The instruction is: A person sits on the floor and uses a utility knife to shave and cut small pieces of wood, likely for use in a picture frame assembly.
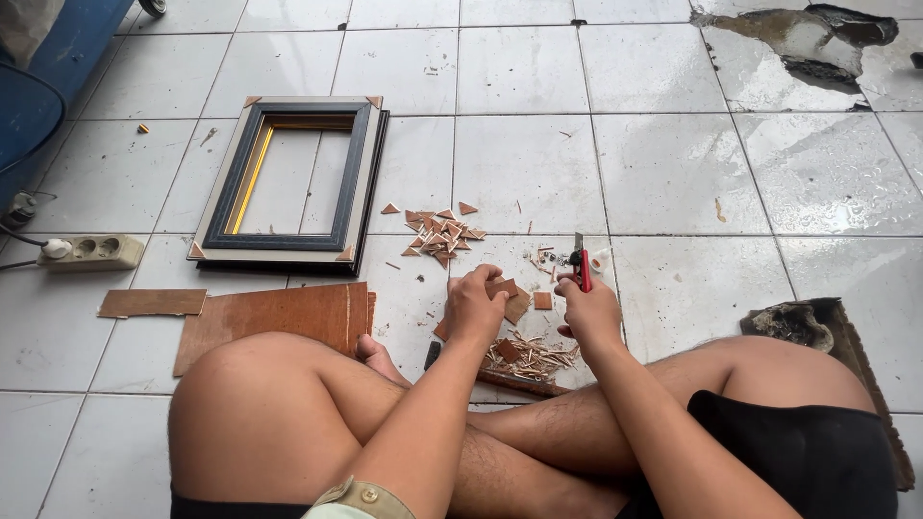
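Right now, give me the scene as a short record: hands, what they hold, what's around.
left hand: holds a small brown wood piece
right hand: grips a red utility knife, blade up
under hands: wood shavings
ahead: pile of triangle offcuts
left side: picture frames, brown board, power strip
surface: white tile floor

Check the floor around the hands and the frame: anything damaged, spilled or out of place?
Yes. A floor tile at the top right is broken open, with wet sheen on the tiles around it. Wood shavings lie scattered below the hands, and small triangular offcuts are piled loosely beside the picture frame, which looks intact.
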